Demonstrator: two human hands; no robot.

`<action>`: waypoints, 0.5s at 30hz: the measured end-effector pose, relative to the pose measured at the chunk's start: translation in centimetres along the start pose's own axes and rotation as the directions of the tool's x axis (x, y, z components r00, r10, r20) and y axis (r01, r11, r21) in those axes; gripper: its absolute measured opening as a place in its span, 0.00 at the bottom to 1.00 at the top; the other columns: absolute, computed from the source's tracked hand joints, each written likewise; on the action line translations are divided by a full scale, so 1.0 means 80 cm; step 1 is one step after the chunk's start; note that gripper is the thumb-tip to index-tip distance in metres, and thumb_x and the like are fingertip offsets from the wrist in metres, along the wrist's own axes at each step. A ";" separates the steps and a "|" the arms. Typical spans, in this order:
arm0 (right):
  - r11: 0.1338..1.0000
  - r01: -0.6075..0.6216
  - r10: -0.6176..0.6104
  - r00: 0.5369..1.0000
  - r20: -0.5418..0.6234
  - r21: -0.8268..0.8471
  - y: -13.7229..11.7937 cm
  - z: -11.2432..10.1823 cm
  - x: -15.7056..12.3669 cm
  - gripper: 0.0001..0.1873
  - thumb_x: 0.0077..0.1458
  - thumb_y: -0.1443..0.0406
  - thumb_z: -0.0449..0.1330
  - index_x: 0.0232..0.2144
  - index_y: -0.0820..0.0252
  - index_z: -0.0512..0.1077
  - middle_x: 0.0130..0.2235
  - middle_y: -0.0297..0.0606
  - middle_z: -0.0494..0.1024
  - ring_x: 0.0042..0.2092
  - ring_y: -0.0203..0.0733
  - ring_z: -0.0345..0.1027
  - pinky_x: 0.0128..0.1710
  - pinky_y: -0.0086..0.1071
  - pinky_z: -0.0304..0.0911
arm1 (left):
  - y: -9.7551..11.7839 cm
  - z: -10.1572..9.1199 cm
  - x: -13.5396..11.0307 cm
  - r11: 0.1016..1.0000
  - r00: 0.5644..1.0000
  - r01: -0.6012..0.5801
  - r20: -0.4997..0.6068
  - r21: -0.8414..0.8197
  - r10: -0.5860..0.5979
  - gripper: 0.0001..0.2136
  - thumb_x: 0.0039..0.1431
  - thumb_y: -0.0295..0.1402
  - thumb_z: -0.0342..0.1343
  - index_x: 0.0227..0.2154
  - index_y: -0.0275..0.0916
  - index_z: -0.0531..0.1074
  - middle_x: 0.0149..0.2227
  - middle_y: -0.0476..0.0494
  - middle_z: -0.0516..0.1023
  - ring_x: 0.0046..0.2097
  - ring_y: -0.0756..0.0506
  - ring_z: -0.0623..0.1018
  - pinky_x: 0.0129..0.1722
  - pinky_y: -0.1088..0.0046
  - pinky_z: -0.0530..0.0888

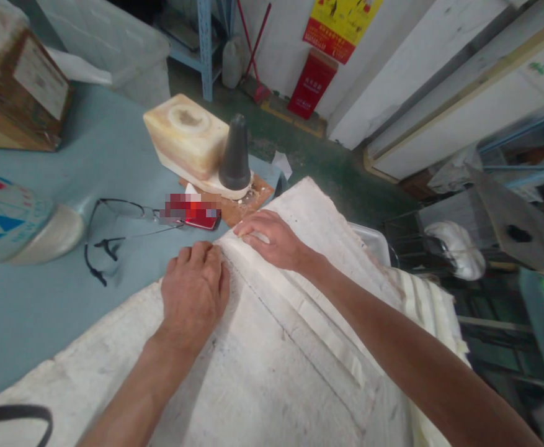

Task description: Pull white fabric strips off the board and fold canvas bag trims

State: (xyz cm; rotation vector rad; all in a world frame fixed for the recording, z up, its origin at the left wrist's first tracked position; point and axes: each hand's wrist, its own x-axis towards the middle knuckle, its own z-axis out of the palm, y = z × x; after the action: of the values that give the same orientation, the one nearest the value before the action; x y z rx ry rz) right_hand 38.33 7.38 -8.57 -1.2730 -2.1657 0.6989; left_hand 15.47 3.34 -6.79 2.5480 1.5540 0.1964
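Note:
A large off-white cloth (253, 354) lies over the near part of the table, with long folds and a thin dark line running diagonally across it. My left hand (196, 282) presses down at its far edge, fingers curled together over the border. Just to the right, my right hand (272, 239) pinches a narrow folded ridge of the cloth between thumb and fingers. The fingertips of both hands are close together but apart. What lies under the left fingers is hidden.
Beyond my hands stand a dark cone (236, 155) and a yellowed block (188, 136) on a board. Eyeglasses (97, 239), a red item (201, 214), a printed bag (15, 217) and a cardboard box (20, 93) sit on the blue-grey tabletop (127, 155). Layered pale material (430, 304) hangs right.

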 end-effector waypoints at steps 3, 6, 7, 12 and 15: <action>0.999 -0.052 0.052 0.998 -0.032 0.001 -0.006 0.003 -0.025 0.09 0.73 0.67 0.58 0.43 0.55 0.80 0.48 0.39 0.89 0.54 0.47 0.81 0.69 0.50 0.60 | 0.003 -0.001 -0.003 1.000 1.000 -0.002 0.010 0.021 0.001 0.19 0.74 0.31 0.48 0.54 0.29 0.83 0.51 0.26 0.86 0.48 0.26 0.83 0.48 0.46 0.78; 0.995 -0.102 0.101 0.994 -0.049 -0.005 -0.008 0.009 -0.031 0.10 0.73 0.66 0.58 0.44 0.55 0.80 0.47 0.38 0.89 0.51 0.45 0.82 0.73 0.52 0.55 | 0.003 -0.002 -0.004 1.000 1.000 -0.001 0.019 0.028 0.001 0.19 0.74 0.30 0.49 0.56 0.28 0.82 0.52 0.26 0.86 0.48 0.26 0.82 0.48 0.46 0.77; 0.993 -0.119 0.118 0.992 -0.053 -0.010 -0.007 0.011 -0.029 0.10 0.73 0.66 0.58 0.44 0.56 0.80 0.47 0.39 0.89 0.51 0.45 0.81 0.73 0.51 0.56 | 0.003 -0.002 -0.004 1.000 1.000 -0.001 0.021 0.028 0.001 0.20 0.74 0.30 0.49 0.57 0.29 0.82 0.53 0.26 0.86 0.48 0.26 0.82 0.48 0.47 0.77; 0.979 -0.203 0.202 0.979 -0.012 -0.037 0.002 0.008 -0.006 0.08 0.69 0.66 0.61 0.43 0.57 0.82 0.47 0.40 0.89 0.52 0.47 0.80 0.62 0.44 0.66 | -0.001 -0.003 -0.003 1.000 1.000 -0.002 0.030 0.013 0.001 0.20 0.73 0.30 0.48 0.56 0.30 0.82 0.53 0.26 0.86 0.49 0.27 0.82 0.48 0.48 0.76; 0.973 -0.224 0.227 0.972 0.056 -0.060 0.000 -0.003 0.003 0.10 0.67 0.68 0.63 0.46 0.56 0.84 0.48 0.39 0.89 0.54 0.47 0.80 0.61 0.43 0.66 | -0.003 -0.003 -0.003 1.000 0.999 -0.002 0.034 -0.001 0.002 0.19 0.72 0.29 0.48 0.54 0.32 0.83 0.53 0.27 0.86 0.49 0.27 0.81 0.48 0.47 0.76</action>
State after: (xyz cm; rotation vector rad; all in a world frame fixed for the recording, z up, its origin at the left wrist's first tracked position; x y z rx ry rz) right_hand 38.39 7.65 -8.36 -1.5624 -2.1210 0.7849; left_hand 15.13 3.26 -6.58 2.5385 1.5391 0.1529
